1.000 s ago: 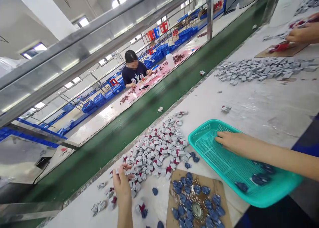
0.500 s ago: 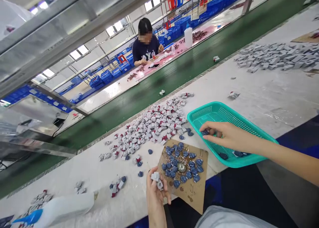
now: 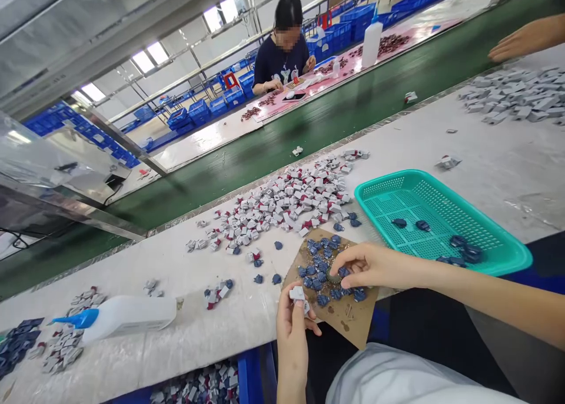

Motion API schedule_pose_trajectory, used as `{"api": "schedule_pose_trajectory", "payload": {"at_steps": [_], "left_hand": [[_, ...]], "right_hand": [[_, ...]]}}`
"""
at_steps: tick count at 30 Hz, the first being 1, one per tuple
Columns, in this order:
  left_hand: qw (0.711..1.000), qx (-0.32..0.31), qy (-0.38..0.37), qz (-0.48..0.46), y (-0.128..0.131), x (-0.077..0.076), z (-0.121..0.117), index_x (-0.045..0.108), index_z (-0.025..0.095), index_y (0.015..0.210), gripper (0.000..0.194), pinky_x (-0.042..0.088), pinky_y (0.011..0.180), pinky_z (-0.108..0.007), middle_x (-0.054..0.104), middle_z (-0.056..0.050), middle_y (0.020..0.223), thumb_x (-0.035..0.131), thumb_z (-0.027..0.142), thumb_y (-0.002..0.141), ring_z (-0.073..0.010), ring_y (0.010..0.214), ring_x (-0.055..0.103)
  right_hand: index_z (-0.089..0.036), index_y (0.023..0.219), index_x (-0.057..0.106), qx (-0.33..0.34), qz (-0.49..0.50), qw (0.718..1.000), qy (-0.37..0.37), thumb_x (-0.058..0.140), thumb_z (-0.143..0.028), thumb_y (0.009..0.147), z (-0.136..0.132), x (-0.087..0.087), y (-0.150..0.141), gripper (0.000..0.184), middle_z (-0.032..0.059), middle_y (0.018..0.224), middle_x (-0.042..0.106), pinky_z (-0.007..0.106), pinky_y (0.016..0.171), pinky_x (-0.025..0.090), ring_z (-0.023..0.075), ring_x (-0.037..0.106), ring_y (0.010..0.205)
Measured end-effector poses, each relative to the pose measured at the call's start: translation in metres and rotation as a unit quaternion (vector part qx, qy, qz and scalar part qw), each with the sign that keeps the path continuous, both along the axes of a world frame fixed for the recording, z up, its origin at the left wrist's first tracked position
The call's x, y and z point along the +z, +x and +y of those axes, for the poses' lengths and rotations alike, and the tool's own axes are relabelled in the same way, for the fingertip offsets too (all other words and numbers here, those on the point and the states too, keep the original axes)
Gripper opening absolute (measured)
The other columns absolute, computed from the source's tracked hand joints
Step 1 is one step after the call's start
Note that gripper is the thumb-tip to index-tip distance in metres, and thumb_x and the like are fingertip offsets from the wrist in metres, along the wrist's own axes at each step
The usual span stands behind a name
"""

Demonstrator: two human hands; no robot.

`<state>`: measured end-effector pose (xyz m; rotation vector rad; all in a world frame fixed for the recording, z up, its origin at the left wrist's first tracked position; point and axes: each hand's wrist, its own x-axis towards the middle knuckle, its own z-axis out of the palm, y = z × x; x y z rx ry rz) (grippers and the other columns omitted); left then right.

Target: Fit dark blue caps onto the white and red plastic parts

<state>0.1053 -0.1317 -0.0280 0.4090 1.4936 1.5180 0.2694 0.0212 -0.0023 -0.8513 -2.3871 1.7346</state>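
My left hand (image 3: 292, 317) is at the table's near edge, fingers closed on a small grey-white plastic part (image 3: 297, 293). My right hand (image 3: 367, 265) reaches over a brown cardboard piece (image 3: 348, 321) and pinches at the small blue parts (image 3: 318, 263) lying on it. Beyond the cardboard spreads a pile of grey, white and red parts (image 3: 291, 201). A teal mesh tray (image 3: 507, 257) to the right holds a few blue parts.
A white squeeze bottle with a blue nozzle (image 3: 123, 314) lies at the left. A green conveyor belt (image 3: 273, 151) runs behind the table. A person in a dark shirt (image 3: 285, 54) works across it. Another person's hand (image 3: 518, 39) reaches in at top right near a grey parts pile (image 3: 516, 95).
My right hand has left the teal tray and come down onto the blue parts on the cardboard. My left hand has drawn back from the pile, holding a grey-white part.
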Motion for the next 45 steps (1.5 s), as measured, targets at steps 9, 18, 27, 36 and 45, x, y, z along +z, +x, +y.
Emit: {"api": "schedule_pose_trajectory", "payload": {"at_steps": [9, 18, 27, 36, 45], "left_hand": [[0.999, 0.039, -0.001, -0.015, -0.003, -0.006, -0.007, 0.069, 0.018, 0.101, 0.044, 0.048, 0.04, -0.02, 0.061, -0.002, 0.074, 0.078, 0.043, 0.066, -0.0125, 0.059, 0.056], [0.995, 0.048, -0.006, -0.085, -0.005, 0.005, -0.003, 0.074, 0.017, 0.095, 0.043, 0.054, 0.056, -0.022, 0.076, -0.011, 0.093, 0.086, 0.034, 0.057, -0.0227, 0.078, 0.072], [0.983, 0.078, 0.028, -0.161, 0.01, 0.018, 0.006, 0.077, 0.023, 0.09, 0.038, 0.049, 0.051, -0.012, 0.076, -0.004, 0.085, 0.088, 0.03, 0.055, -0.0104, 0.069, 0.067], [0.987, 0.098, 0.048, -0.121, 0.02, 0.033, 0.013, 0.077, 0.022, 0.084, 0.039, 0.051, 0.053, -0.014, 0.075, -0.003, 0.078, 0.09, 0.031, 0.049, -0.0104, 0.064, 0.064], [0.989, 0.001, 0.138, 0.048, 0.013, 0.024, 0.006, 0.077, 0.027, 0.088, 0.022, 0.054, 0.069, -0.017, 0.069, -0.001, 0.081, 0.081, 0.023, 0.067, -0.0116, 0.075, 0.066]], "right_hand": [[-0.018, 0.097, 0.058, 0.012, -0.078, 0.976, 0.204, 0.042, -0.026, 0.09, -0.008, -0.01, -0.012, 0.019, 0.0084, 0.086, 0.066, 0.03, 0.068, 0.042, 0.0229, 0.061, 0.079], [-0.019, 0.078, 0.049, 0.063, -0.106, 0.953, 0.276, 0.043, -0.02, 0.087, -0.012, -0.021, -0.024, 0.011, 0.0067, 0.079, 0.065, 0.027, 0.058, 0.035, 0.0209, 0.06, 0.07], [-0.019, 0.097, 0.054, -0.024, 0.045, 0.995, 0.084, 0.041, -0.041, 0.093, -0.029, 0.035, -0.016, 0.026, -0.001, 0.066, 0.056, 0.021, 0.052, 0.036, 0.0123, 0.051, 0.058], [-0.018, 0.086, 0.053, -0.033, 0.064, 0.997, 0.017, 0.05, -0.034, 0.088, -0.036, 0.052, -0.018, 0.016, -0.0038, 0.058, 0.051, 0.02, 0.05, 0.03, 0.0096, 0.042, 0.053], [-0.017, 0.079, 0.051, 0.023, 0.045, 0.999, 0.013, 0.05, -0.028, 0.087, -0.032, 0.058, -0.015, 0.014, -0.0039, 0.06, 0.048, 0.02, 0.05, 0.029, 0.0088, 0.04, 0.054]]}}
